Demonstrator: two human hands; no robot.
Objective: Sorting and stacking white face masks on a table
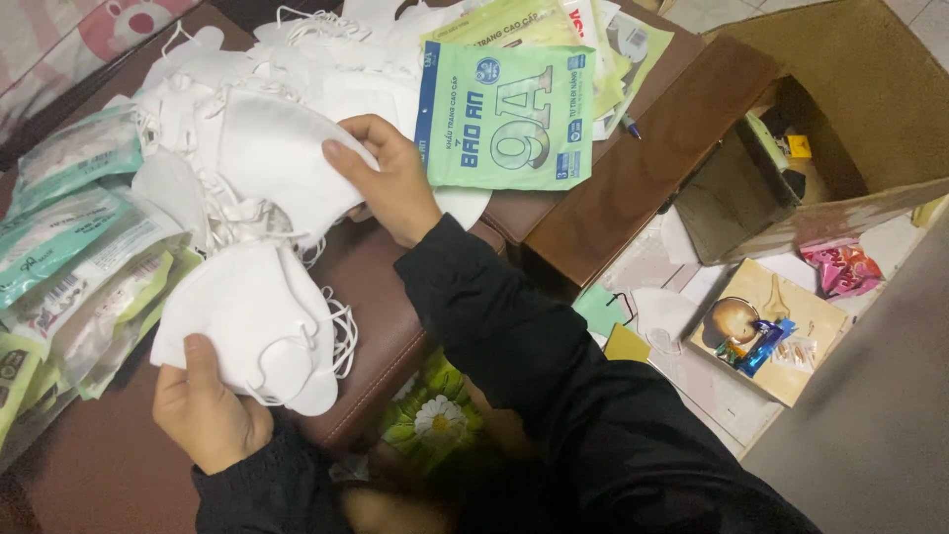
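Seen from above, nearest the viewer, the left hand (203, 410) in a black sleeve grips a small stack of folded white face masks (252, 321), thumb on top and fingers clenched under the lower edge, over the brown tabletop (386, 297). Thin elastic ear loops (341, 336) dangle off its right side. Just beyond, the right hand (390, 183) pinches the edge of another white mask (282, 158) lying on a loose pile of masks (227, 79). The masks look very light, soft and floppy, likely to slide apart, so a hold on the folded edge seems surest. Filled clear packets (69, 247) lie at left, green printed pouches (506, 117) farther back, and an open cardboard box (840, 129) sits on the floor at right
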